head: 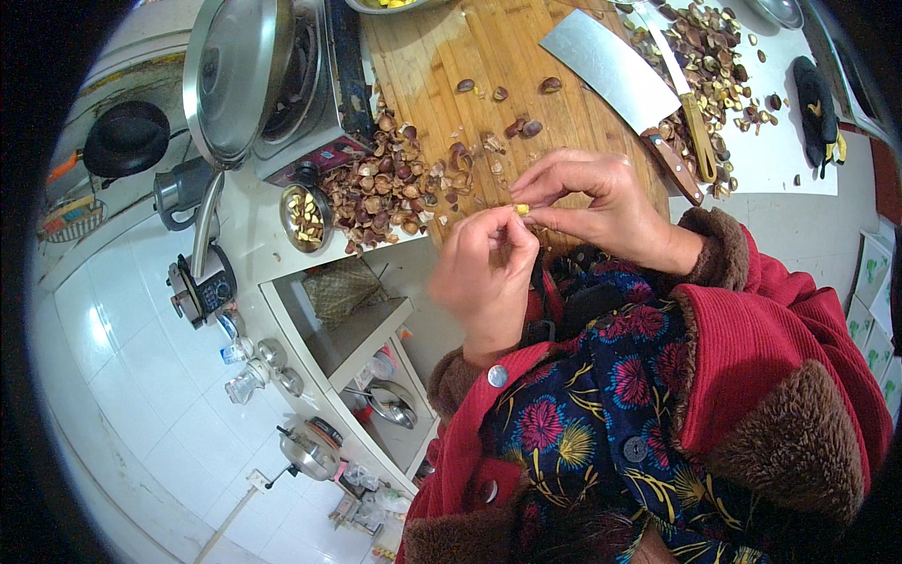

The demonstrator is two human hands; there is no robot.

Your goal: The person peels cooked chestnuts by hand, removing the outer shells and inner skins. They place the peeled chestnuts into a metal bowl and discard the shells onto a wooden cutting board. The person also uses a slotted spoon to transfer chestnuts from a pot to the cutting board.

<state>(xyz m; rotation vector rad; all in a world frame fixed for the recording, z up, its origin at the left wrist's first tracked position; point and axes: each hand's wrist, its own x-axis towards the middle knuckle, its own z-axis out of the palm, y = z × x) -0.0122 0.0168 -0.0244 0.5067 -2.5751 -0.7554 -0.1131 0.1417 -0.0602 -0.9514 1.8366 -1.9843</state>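
A small yellow peeled chestnut kernel (521,209) is pinched between the fingertips of both hands, over the near edge of a wooden cutting board (451,53). My left hand (486,264) grips it from the left, with its outer edge blurred. From the right, my right hand (609,201) has thumb and forefinger against it. Just beyond the hands lie several brown chestnuts (532,128) and bits of shell on the board. A heap of brown chestnut shells (380,183) spreads over the board's left edge and the counter. Beside it stands a metal bowl (285,220) of yellow kernel pieces.
A cleaver (616,74) lies on the board's right side, its handle toward me, beside a yellow-handled knife (697,130). More shells (705,49) and a black glove (814,106) are farther right. A gas stove (310,151) with a lidded pan (236,77) stands at the left.
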